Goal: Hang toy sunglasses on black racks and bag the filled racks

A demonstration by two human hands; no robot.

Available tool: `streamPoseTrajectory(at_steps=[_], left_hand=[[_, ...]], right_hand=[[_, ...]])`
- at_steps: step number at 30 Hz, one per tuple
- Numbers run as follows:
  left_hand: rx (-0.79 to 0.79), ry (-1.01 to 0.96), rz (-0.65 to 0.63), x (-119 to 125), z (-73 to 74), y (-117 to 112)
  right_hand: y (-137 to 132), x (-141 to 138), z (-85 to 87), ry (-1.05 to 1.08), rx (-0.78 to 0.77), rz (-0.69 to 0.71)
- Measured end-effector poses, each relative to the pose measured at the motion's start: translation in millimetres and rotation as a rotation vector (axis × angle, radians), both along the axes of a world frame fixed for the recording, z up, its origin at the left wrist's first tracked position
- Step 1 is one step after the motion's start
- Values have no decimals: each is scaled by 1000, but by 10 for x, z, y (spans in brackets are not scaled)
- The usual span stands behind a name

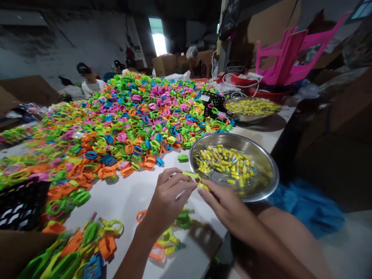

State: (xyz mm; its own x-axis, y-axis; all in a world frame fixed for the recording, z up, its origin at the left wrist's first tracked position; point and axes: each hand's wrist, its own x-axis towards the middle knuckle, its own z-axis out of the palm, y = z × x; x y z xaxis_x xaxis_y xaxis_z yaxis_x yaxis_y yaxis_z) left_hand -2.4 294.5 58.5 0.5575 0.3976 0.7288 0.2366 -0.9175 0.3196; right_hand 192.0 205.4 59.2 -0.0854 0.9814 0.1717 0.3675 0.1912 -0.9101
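Over the near table, in front of the steel bowl (271, 184), my two hands meet. My left hand (170, 193) pinches a yellow-green plastic toy watch (190, 174), its strap sticking out past the fingers. My right hand (223, 197) has its thumb and fingers closed on a yellow part at the other end; whether this is the same watch or a separate piece I cannot tell. Inside the bowl lie many small yellow-wrapped tubes (229, 162). Below my left hand, several toy watches with yellow tubes (171, 240) rest on the table, partly hidden by my wrist.
A large heap of coloured toy watches (139, 112) covers the white table (128, 201). A second bowl of tubes (252, 106) and a black basket (213, 102) stand behind. More watches (78, 248) lie front left, beside a black crate (23, 205). Several people sit beyond; a pink stool (285, 58) is upturned.
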Motion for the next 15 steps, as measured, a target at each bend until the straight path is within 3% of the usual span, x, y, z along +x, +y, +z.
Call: streamPoseTrajectory(at_steps=[15], left_hand=[[11, -47, -69, 116, -24, -93]], right_hand=[[-35, 94, -37, 4, -36, -123]])
